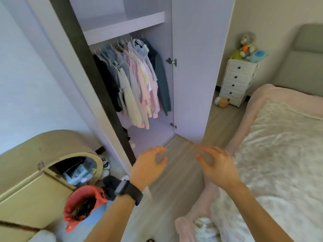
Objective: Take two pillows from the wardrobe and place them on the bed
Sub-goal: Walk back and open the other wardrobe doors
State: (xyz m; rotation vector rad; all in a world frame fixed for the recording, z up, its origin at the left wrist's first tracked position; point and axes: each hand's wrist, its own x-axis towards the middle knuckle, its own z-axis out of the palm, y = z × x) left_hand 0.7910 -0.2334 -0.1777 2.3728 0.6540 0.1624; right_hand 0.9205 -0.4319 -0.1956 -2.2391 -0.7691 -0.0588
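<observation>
The lilac wardrobe (122, 27) stands open ahead, its door (197, 67) swung out to the right. Shirts and jackets (136, 81) hang inside under a shelf. No pillow shows in the wardrobe or on the bed. The bed (279, 145) with a pink cover and white blanket lies at the right. My left hand (148, 166), with a ring and a black watch on the wrist, hovers over the floor in front of the wardrobe, fingers apart and holding nothing. My right hand (218, 165) is beside it near the bed's edge, also spread and holding nothing.
A beige rounded cabinet (26, 172) stands at the left with a red-lined bin (82, 205) and shoes (106, 165) beside it. A white drawer chest (236, 82) topped with soft toys (246, 48) stands by the headboard. A strip of wood floor (178, 180) runs between wardrobe and bed.
</observation>
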